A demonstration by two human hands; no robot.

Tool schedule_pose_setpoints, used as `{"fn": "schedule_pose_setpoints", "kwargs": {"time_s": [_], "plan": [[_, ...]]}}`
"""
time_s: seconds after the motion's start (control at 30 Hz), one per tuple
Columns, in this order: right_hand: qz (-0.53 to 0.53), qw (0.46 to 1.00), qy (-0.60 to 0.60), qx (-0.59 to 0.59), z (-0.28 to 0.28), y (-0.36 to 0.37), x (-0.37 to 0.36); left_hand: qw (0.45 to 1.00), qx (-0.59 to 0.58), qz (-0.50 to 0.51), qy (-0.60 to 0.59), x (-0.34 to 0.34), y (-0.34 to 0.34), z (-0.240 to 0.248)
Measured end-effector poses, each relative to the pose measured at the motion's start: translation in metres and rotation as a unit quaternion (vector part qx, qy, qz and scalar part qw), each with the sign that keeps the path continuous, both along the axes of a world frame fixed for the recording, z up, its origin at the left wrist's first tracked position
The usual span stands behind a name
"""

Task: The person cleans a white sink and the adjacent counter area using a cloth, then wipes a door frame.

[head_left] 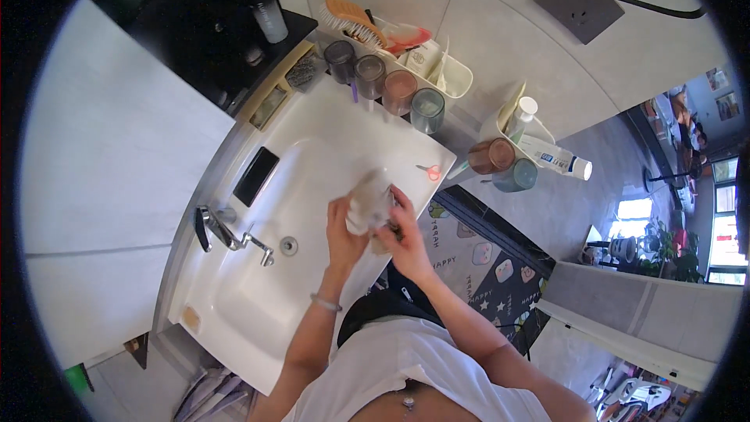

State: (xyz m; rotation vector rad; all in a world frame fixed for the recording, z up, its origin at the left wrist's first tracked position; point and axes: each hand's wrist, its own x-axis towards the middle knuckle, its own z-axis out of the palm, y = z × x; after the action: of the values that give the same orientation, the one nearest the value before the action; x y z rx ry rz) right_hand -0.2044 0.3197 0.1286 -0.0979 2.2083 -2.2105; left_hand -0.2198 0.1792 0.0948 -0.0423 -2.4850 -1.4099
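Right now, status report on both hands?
Left hand, right hand: both holding pale, blurred bundle. Pink-handled scissors nearby on white sink, apart from hands.

Free basin [250,309] beside left hand [345,236]; faucet [226,234] juts beyond.

The cloth [369,202] is off-white and bunched, its outline blurred. It is held between left hand [344,236] and right hand [408,241], over the sink [248,297]

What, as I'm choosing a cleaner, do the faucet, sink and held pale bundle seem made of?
Faucet: probably chromed metal, with bright, mirror-like highlights. Sink: glossy white, ceramic or resin; its smooth sheen fits either. Pale bundle: matte, perhaps cloth; soft-looking, but blurred.
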Motion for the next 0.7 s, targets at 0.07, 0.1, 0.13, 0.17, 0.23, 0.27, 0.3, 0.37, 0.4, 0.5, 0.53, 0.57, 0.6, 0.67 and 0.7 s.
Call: {"fn": "schedule_pose_setpoints", "kwargs": {"time_s": [0.07,0.1,0.13,0.17,0.23,0.27,0.3,0.37,0.4,0.5,0.53,0.57,0.6,0.67,0.7], "plan": [[0.033,0.963,0.15,0.224,0.034,-0.019,0.004,0.998,0.064,0.011,0.006,0.03,-0.005,0.012],[0.036,0.963,0.149,0.221,0.035,-0.023,0.008,0.991,0.13,0.012,0.007,0.04,-0.002,0.023],[0.046,0.981,0.114,0.15,0.035,-0.026,0.012,0.976,0.215,0.028,-0.013,0.049,-0.003,0.035],[0.057,0.992,0.08,0.08,0.038,-0.033,0.017,0.976,0.215,0.032,-0.011,0.059,-0.008,0.042],[0.026,0.999,0.007,-0.045,0.044,-0.038,0.012,0.997,-0.037,0.068,-0.001,0.076,-0.019,0.052],[0.02,0.996,-0.035,-0.074,0.046,-0.04,0.011,0.997,-0.027,0.069,0.019,0.076,-0.018,0.073],[0.015,0.991,-0.078,-0.104,0.047,-0.043,0.011,0.997,-0.028,0.073,0.019,0.078,-0.02,0.083],[0.029,0.973,-0.152,-0.173,0.051,-0.042,0.013,0.998,-0.008,0.06,0.025,0.083,-0.024,0.095],[0.038,0.944,-0.225,-0.239,0.053,-0.044,0.015,0.997,-0.032,0.055,0.038,0.084,-0.029,0.098],[0.093,0.993,0.05,-0.047,0.063,-0.054,0.044,0.997,-0.007,0.075,0.032,0.09,-0.04,0.09],[0.114,0.992,0.051,-0.035,0.07,-0.055,0.053,0.996,-0.008,0.079,0.033,0.095,-0.044,0.092],[0.116,0.991,0.051,-0.036,0.08,-0.057,0.056,0.996,-0.015,0.072,0.04,0.099,-0.045,0.096],[0.1,0.991,0.091,-0.004,0.089,-0.06,0.058,0.997,-0.023,0.066,0.046,0.105,-0.047,0.102],[0.065,0.988,0.139,0.017,0.099,-0.065,0.056,0.994,-0.031,0.075,0.067,0.11,-0.049,0.113],[0.051,0.994,0.092,0.04,0.103,-0.066,0.053,0.992,-0.038,0.081,0.087,0.112,-0.051,0.118]]}}
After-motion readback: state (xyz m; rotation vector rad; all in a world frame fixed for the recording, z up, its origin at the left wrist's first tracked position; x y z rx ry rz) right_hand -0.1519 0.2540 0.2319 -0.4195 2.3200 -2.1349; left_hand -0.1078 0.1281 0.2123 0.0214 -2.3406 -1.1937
